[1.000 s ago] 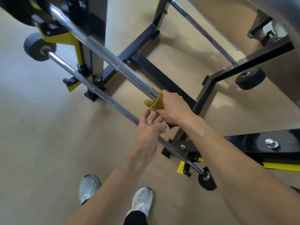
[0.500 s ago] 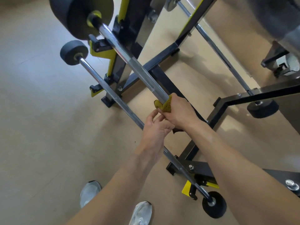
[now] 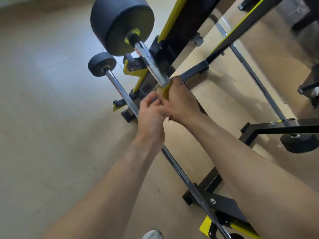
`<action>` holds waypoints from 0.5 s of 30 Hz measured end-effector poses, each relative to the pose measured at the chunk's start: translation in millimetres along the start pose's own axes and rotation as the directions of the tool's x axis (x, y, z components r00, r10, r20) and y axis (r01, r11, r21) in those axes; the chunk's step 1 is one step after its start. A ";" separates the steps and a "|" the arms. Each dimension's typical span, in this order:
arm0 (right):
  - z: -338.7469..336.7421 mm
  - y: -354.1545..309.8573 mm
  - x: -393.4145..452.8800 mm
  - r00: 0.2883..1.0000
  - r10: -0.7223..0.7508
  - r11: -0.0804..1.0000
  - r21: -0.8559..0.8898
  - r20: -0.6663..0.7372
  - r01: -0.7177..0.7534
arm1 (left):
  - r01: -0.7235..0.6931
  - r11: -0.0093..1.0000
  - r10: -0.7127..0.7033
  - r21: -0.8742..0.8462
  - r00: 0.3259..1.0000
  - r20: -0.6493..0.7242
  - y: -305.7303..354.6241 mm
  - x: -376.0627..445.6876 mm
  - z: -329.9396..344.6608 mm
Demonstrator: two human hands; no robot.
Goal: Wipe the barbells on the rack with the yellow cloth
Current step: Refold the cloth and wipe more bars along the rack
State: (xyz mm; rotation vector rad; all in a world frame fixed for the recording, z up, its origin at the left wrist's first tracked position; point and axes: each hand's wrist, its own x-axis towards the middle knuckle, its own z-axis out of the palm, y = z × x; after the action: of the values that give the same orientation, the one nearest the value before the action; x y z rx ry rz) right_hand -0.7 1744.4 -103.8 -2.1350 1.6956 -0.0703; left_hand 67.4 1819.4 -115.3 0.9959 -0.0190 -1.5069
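My right hand point(image 3: 181, 100) grips the upper barbell point(image 3: 148, 61) through the yellow cloth point(image 3: 164, 91), which is wrapped round the steel shaft close to the rack upright. A large black weight point(image 3: 120, 23) caps the bar's far end. My left hand point(image 3: 150, 114) sits just under and beside my right hand, fingers curled against the cloth's lower edge; it is blurred and I cannot tell if it holds the cloth. Below runs the lower barbell point(image 3: 120, 90) with a small black weight point(image 3: 101, 64), passing under my left hand.
The black and yellow rack point(image 3: 183, 28) rises at the top centre, with its base beams point(image 3: 276, 127) spreading right. Another thin bar point(image 3: 255, 75) and a black weight point(image 3: 300, 144) lie at the right. My shoe point(image 3: 151, 235) shows at the bottom on tan floor.
My right hand has slid the yellow cloth up the upper bar toward the large weight, and my left hand has followed alongside. The view has shifted, so both weights show fuller.
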 end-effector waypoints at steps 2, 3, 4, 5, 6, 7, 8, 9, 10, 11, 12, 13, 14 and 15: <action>6.9 -18.2 -2.1 0.983 0.033 0.990 0.141 -0.181 -0.008 | -0.042 0.999 0.042 0.007 0.997 0.057 16.8 3.5 3.9; 11.4 -27.4 -3.8 0.962 0.052 0.970 0.241 -0.268 0.014 | -0.042 0.999 0.044 -0.023 0.995 0.085 23.5 5.2 4.4; 15.6 -35.5 -3.7 0.942 0.064 0.935 0.350 -0.329 0.059 | -0.038 0.996 0.046 -0.079 0.994 0.100 29.4 7.3 4.5; 18.7 -43.4 -0.4 0.929 0.069 0.890 0.443 -0.364 0.108 | -0.038 0.990 0.051 -0.134 0.994 0.093 34.3 10.6 3.6; 21.0 -50.7 7.1 0.921 0.062 0.850 0.504 -0.385 0.154 | -0.046 0.983 0.060 -0.176 0.995 0.075 38.8 14.0 3.5; 23.2 -57.2 16.9 0.914 0.041 0.824 0.531 -0.403 0.197 | -0.054 0.978 0.062 -0.202 0.997 0.036 43.4 16.5 3.5; 25.6 -63.6 26.8 0.907 0.016 0.809 0.538 -0.421 0.236 | -0.053 0.973 0.055 -0.226 0.998 0.003 47.6 18.1 4.4; 27.3 -70.6 35.8 0.898 -0.010 0.797 0.538 -0.441 0.273 | -0.046 0.966 0.040 -0.253 0.999 -0.030 51.3 20.3 5.4; 28.9 -76.7 44.3 0.887 -0.037 0.790 0.531 -0.460 0.308 | -0.036 0.954 0.023 -0.296 0.999 -0.048 54.5 22.2 6.3; 29.4 -81.0 51.9 0.875 -0.071 0.785 0.514 -0.479 0.345 | -0.028 0.941 0.011 -0.337 0.999 -0.053 57.8 23.6 7.0; 29.1 -83.0 59.2 0.864 -0.113 0.785 0.489 -0.491 0.381 | -0.025 0.929 0.004 -0.369 0.998 -0.056 60.4 25.8 6.9; 28.1 -83.7 66.8 0.856 -0.158 0.788 0.460 -0.492 0.409 | -0.028 0.925 0.002 -0.379 0.998 -0.070 62.2 28.5 6.5; 25.7 -83.6 73.9 0.850 -0.209 0.794 0.423 -0.485 0.436 | -0.030 0.933 0.001 -0.358 0.997 -0.079 64.9 31.6 5.8; 22.5 -82.8 80.1 0.846 -0.270 0.801 0.380 -0.460 0.462 | -0.036 0.949 0.011 -0.314 0.997 -0.082 68.0 33.2 5.0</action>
State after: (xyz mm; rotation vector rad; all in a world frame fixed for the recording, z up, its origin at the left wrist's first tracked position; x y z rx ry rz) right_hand 102.9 1689.8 -112.7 -2.1061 1.2162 -0.9862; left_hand 123.8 1773.7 -93.5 0.7928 0.2595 -1.3941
